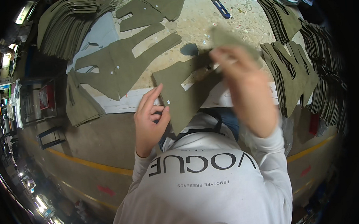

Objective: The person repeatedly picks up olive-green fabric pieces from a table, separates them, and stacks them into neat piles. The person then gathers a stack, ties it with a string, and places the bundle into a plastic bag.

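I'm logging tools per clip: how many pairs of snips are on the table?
1: the blue snips lie on the far part of the table, beyond the right hand. Others may be hidden under the cloth.

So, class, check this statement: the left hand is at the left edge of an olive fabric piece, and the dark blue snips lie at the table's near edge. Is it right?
Not quite: the dark blue snips lie toward the far side of the table, as the head view shows. The left hand is indeed at the left edge of an olive fabric piece.
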`<state>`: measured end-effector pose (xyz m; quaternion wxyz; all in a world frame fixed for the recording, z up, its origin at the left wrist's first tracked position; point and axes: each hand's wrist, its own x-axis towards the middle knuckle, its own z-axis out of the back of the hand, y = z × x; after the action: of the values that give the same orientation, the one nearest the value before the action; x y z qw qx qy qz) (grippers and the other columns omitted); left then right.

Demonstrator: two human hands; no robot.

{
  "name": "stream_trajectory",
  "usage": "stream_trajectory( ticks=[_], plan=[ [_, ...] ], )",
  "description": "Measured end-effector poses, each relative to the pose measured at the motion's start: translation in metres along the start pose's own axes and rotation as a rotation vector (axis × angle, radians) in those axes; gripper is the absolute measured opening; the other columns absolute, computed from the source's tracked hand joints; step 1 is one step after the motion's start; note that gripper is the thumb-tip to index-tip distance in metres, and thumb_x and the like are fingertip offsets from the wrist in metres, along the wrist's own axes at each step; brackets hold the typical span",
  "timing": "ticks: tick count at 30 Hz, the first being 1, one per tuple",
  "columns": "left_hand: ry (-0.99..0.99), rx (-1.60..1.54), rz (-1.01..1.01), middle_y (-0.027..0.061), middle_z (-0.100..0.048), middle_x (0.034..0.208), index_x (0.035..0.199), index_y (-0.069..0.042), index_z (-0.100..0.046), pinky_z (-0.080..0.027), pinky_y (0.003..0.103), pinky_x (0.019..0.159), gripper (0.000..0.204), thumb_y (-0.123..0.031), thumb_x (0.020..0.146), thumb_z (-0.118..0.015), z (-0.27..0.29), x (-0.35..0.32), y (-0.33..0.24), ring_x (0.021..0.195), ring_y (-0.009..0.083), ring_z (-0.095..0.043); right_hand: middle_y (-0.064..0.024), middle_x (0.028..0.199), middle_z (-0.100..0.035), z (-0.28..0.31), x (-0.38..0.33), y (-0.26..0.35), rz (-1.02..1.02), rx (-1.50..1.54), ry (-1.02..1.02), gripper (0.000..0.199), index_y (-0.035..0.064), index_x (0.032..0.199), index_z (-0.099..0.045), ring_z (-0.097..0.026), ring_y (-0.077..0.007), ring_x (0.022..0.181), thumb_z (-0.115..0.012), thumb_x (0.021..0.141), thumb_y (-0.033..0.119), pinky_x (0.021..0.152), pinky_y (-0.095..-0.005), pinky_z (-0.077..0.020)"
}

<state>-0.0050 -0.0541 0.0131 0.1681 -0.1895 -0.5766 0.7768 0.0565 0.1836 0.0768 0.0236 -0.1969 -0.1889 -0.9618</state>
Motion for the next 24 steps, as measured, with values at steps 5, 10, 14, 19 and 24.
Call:
stream_trajectory(
  ticks=[5,10,14,19,24],
  plan=[
    [-0.004,0.022,-0.005,0.0138,-0.053,0.133,0.137,-0.002,-0.053,-0.055,0.023,0.064,0.055,0.008,0.083,-0.06,0.001,0.001,0.003,0.084,0.0116,-0.066,-0.0155,0.101,-0.053,-0.071,-0.013,0.049,-0.047,0.172,0.124,0.04,-0.0124,0.116,-0.056,-0.061,-0.0267,0.09,-0.057,0.078,0.002,0.069,-0.0333,-0.0563],
    [-0.004,0.016,-0.016,0.0135,-0.054,0.132,0.137,-0.002,-0.052,-0.055,0.023,0.064,0.056,0.008,0.083,-0.061,0.002,0.001,0.006,0.083,0.0119,-0.066,-0.0183,0.108,-0.05,-0.073,-0.017,0.06,-0.009,0.366,0.122,0.052,-0.0097,0.129,-0.047,-0.061,-0.0313,0.093,-0.058,0.079,0.0,0.075,-0.0361,-0.0549],
    [-0.006,0.01,0.026,0.0136,-0.054,0.131,0.137,-0.002,-0.052,-0.055,0.023,0.064,0.056,0.009,0.082,-0.061,0.002,-0.001,0.007,0.083,0.0119,-0.066,-0.0244,0.112,-0.048,-0.068,-0.022,0.055,-0.17,0.425,0.229,0.068,-0.0031,0.139,-0.041,-0.061,-0.0399,0.096,-0.062,0.075,-0.005,0.079,-0.0417,-0.0527],
    [-0.013,-0.007,0.004,0.0133,-0.054,0.131,0.137,-0.003,-0.052,-0.055,0.023,0.065,0.057,0.009,0.082,-0.061,0.0,-0.003,0.008,0.083,0.0118,-0.066,-0.0274,0.12,-0.049,-0.069,-0.028,0.057,-0.135,0.413,0.249,0.056,-0.0086,0.13,-0.047,-0.061,-0.0408,0.099,-0.061,0.076,-0.006,0.082,-0.0413,-0.0523],
    [-0.017,-0.036,0.006,0.0112,-0.053,0.131,0.138,-0.002,-0.051,-0.054,0.021,0.066,0.058,0.012,0.082,-0.058,-0.001,-0.004,0.008,0.083,0.0099,-0.064,-0.0279,0.118,-0.052,-0.08,-0.023,0.061,-0.059,0.433,0.162,0.047,-0.0162,0.12,-0.051,-0.06,-0.0398,0.101,-0.06,0.076,-0.005,0.086,-0.0389,-0.0512]
  ],
)
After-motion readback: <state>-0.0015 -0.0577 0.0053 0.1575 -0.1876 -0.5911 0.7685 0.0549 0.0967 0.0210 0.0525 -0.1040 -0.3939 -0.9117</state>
